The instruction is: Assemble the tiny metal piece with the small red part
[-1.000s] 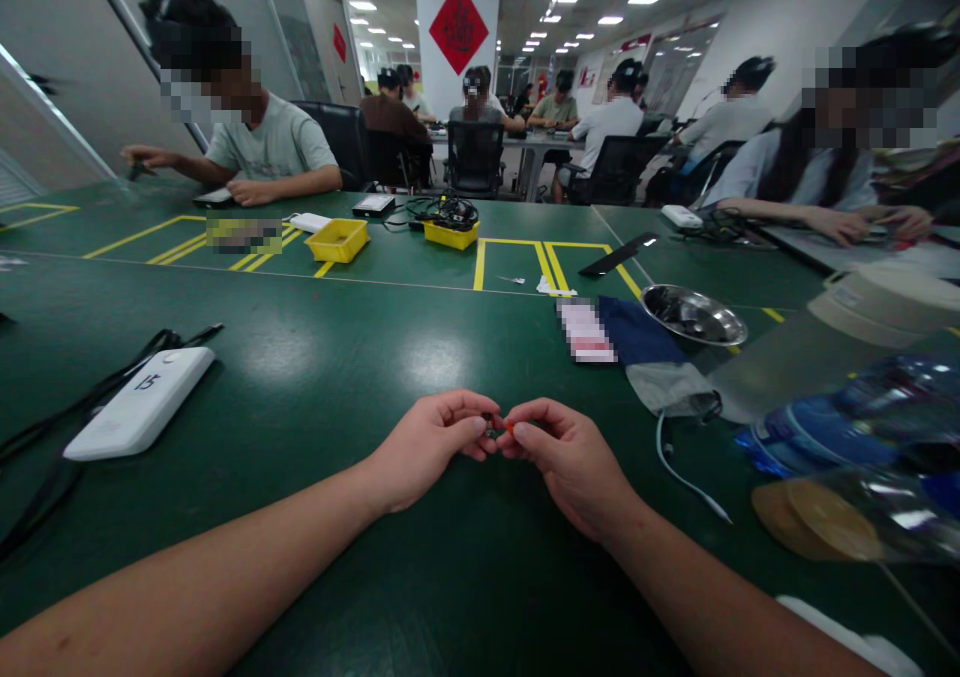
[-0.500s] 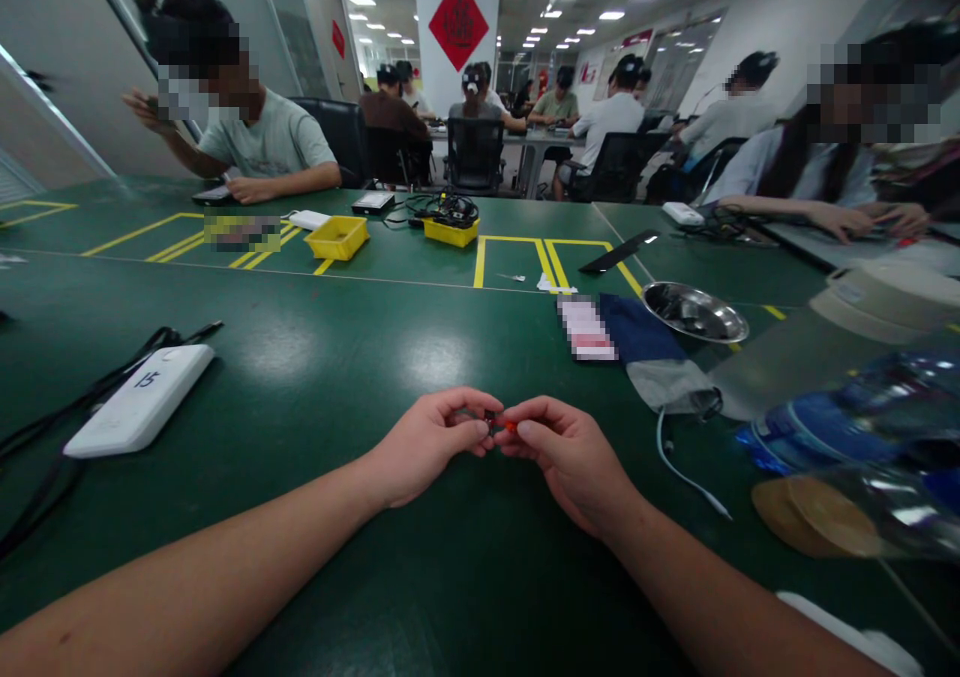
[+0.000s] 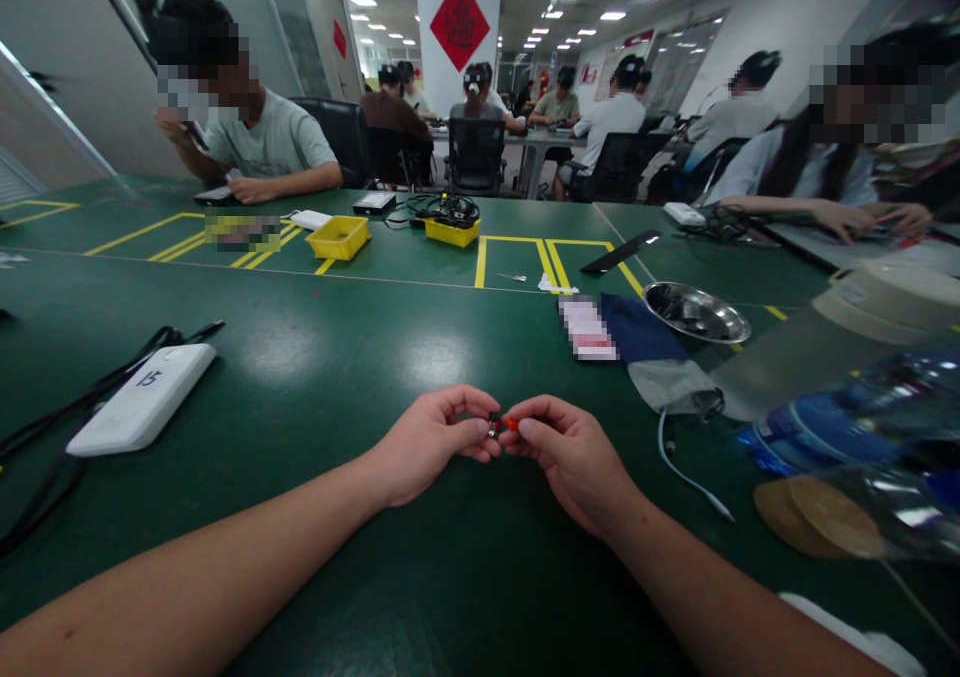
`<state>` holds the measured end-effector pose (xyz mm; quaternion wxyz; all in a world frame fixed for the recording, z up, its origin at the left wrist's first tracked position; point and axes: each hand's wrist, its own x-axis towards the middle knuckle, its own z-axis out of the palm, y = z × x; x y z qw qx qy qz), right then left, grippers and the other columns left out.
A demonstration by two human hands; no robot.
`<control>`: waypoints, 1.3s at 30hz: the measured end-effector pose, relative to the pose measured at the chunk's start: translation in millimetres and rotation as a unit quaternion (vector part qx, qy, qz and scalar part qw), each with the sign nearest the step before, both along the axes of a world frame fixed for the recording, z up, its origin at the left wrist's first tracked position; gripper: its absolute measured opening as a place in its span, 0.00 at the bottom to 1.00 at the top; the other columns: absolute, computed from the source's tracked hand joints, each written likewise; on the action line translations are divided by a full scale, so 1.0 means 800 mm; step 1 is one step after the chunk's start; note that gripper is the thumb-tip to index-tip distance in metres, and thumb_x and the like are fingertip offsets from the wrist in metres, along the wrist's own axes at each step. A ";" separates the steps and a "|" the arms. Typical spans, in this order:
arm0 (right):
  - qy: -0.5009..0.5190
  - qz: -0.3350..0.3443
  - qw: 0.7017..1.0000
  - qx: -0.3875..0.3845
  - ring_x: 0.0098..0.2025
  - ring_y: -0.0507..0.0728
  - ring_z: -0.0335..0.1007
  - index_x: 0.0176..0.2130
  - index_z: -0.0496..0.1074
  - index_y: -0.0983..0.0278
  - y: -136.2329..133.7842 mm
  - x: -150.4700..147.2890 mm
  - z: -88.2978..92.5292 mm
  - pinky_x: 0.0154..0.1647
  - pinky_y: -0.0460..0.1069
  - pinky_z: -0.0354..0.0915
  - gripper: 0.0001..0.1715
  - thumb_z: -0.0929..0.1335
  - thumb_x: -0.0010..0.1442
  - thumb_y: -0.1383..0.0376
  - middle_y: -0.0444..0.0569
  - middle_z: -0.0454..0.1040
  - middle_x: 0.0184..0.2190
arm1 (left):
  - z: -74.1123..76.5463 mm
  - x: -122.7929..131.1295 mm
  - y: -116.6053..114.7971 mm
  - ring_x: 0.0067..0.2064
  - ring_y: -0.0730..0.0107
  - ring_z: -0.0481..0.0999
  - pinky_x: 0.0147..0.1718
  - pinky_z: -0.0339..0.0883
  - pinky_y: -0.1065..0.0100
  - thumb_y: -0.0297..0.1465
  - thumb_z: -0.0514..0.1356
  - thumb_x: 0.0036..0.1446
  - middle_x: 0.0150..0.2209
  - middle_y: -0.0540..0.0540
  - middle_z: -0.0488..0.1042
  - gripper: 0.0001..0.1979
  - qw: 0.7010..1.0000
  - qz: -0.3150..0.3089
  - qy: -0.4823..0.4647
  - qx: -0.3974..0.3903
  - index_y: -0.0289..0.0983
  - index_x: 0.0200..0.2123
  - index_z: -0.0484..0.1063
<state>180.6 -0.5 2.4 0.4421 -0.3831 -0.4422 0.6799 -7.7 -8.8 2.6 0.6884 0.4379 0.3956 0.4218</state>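
Pinching a dark piece (image 3: 493,424), left hand (image 3: 439,439) faces right hand (image 3: 568,447), which pinches an orange piece (image 3: 512,424)

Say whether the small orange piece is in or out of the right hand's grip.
In: the right hand pinches the orange piece, visible beside the dark piece in the left hand. I cannot tell whether they touch.

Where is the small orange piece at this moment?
In the head view, the small orange piece is below and slightly right of the picture's centre, pinched by the right hand, just beside the small dark piece in the left hand.
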 end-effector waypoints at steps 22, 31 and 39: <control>0.066 0.021 0.997 -0.045 0.30 0.51 0.70 0.34 0.76 0.63 0.006 0.006 0.003 0.36 0.49 0.67 0.06 0.74 0.53 0.66 0.47 0.78 0.35 | 0.006 -0.002 0.001 0.34 0.73 0.77 0.35 0.70 0.70 0.26 0.63 0.55 0.38 0.46 0.74 0.12 0.999 0.000 -0.031 -0.014 0.34 0.44 0.74; 0.091 0.056 0.993 -0.055 0.32 0.51 0.72 0.35 0.76 0.63 0.005 0.010 0.001 0.38 0.48 0.68 0.05 0.73 0.55 0.67 0.47 0.78 0.36 | 0.004 -0.001 0.000 0.33 0.73 0.78 0.34 0.70 0.71 0.25 0.62 0.57 0.33 0.47 0.76 0.09 0.999 -0.005 -0.036 -0.010 0.34 0.43 0.73; 0.082 0.030 0.995 -0.051 0.33 0.52 0.73 0.34 0.77 0.64 0.004 0.005 0.002 0.38 0.49 0.68 0.06 0.74 0.53 0.67 0.46 0.77 0.32 | 0.000 -0.001 0.002 0.34 0.72 0.78 0.35 0.71 0.70 0.25 0.61 0.58 0.31 0.46 0.77 0.08 0.999 -0.001 -0.035 -0.014 0.33 0.42 0.73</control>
